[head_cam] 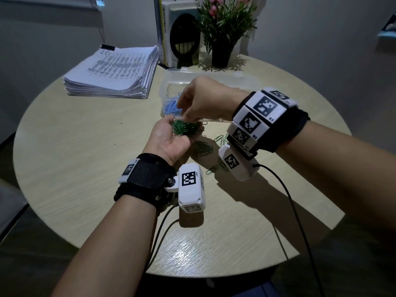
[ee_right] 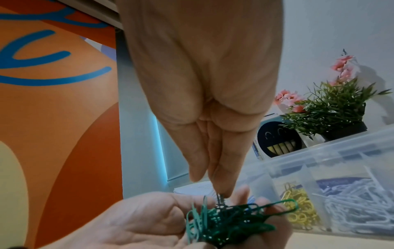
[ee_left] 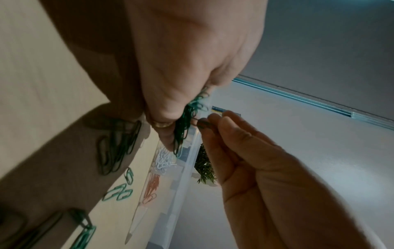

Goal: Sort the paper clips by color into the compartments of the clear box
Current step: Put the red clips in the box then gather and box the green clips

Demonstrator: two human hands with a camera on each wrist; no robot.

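The left hand (head_cam: 169,136), at the centre of the head view, lies palm up with its fingers curled into a cup around a tangled heap of green wire paper clips (head_cam: 184,128). The right hand (head_cam: 203,99) hangs directly above it, fingers pointing down and pressed together; in the right wrist view its fingertips (ee_right: 224,188) pinch a single clip at the top of the heap. The colour of that clip cannot be determined.

The clear plastic compartment box (head_cam: 169,86) stands just beyond both hands, above centre of the head view, on the round light wooden table (head_cam: 85,168). In the right wrist view, lower right, one compartment holds yellow paper clips (ee_right: 298,205) and the adjacent one holds white paper clips (ee_right: 351,198). In the head view, blue paper clips (head_cam: 171,108) fill the compartment at the box's left end.

Loose green paper clips (head_cam: 220,139) lie on the table right of the cupped hand, below the right wrist.

A stack of printed paper sheets (head_cam: 115,73) occupies the upper left. A black pot with a green plant and pink flowers (head_cam: 222,31) stands at top centre.
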